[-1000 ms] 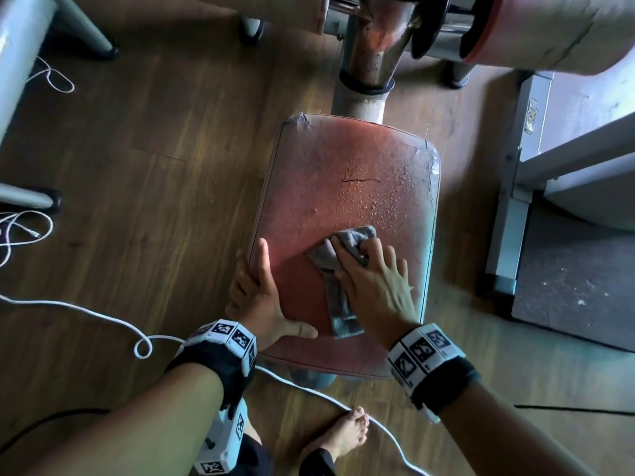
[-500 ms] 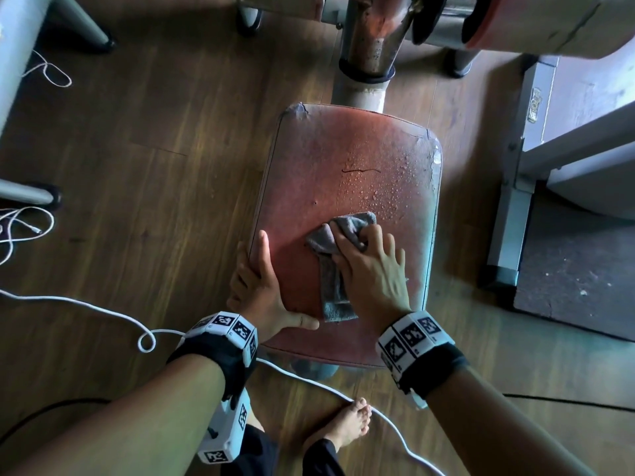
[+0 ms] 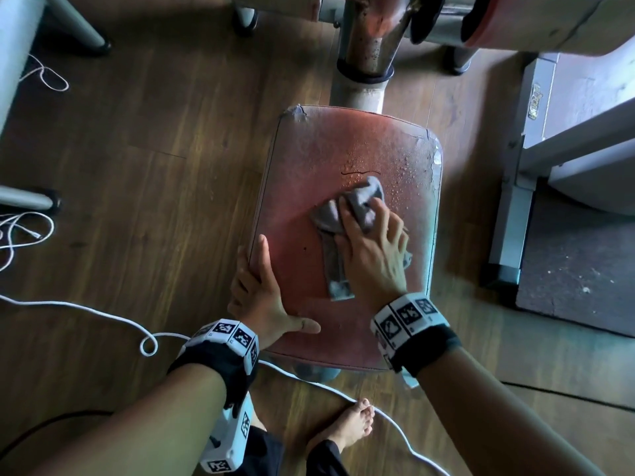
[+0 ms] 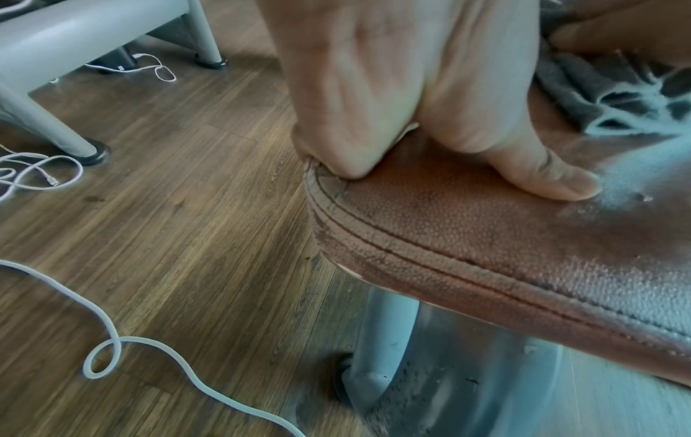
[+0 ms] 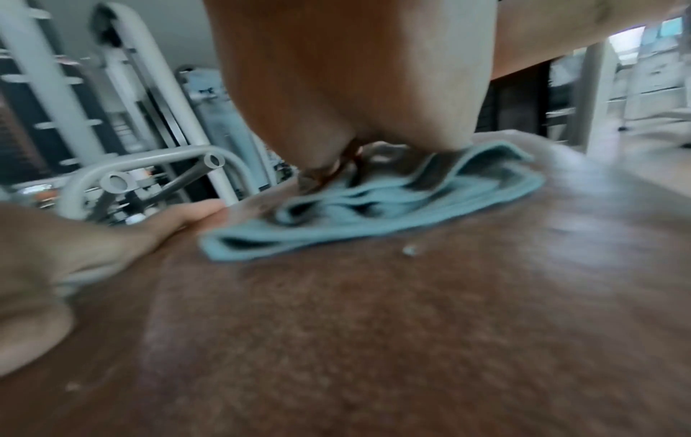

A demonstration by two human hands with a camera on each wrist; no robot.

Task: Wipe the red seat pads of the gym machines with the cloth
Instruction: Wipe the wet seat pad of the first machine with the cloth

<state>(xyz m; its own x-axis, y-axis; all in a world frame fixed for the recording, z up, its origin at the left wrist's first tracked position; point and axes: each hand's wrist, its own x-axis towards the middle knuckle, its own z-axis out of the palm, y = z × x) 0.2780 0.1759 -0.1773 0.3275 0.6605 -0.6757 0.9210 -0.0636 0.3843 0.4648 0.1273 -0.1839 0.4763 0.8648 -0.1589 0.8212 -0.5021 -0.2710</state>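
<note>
The red seat pad (image 3: 302, 187) fills the middle of the head view, with water droplets on its far right part. A grey cloth (image 3: 364, 197) lies bunched on it, one strip trailing back toward me. My right hand (image 3: 371, 249) presses the cloth down with spread fingers, its front edge at a small crack in the pad. My left hand (image 3: 264, 293) grips the pad's near left edge, thumb on top and fingers wrapped over the side. The left wrist view shows that hand (image 4: 411, 103) on the pad's corner (image 4: 486, 236). In the right wrist view the cloth (image 5: 374, 213) is under my right hand's fingers (image 5: 355, 88).
A steel post (image 3: 367, 46) rises just behind the pad. A grey machine frame (image 3: 515, 201) and black mat (image 3: 577, 262) lie to the right. White cable (image 3: 86, 307) loops over the wood floor at left and under the seat. My bare foot (image 3: 350, 427) stands below.
My right hand has slid the cloth away from me and slightly right, up to the crack and the droplets. The left hand keeps its hold on the pad's edge.
</note>
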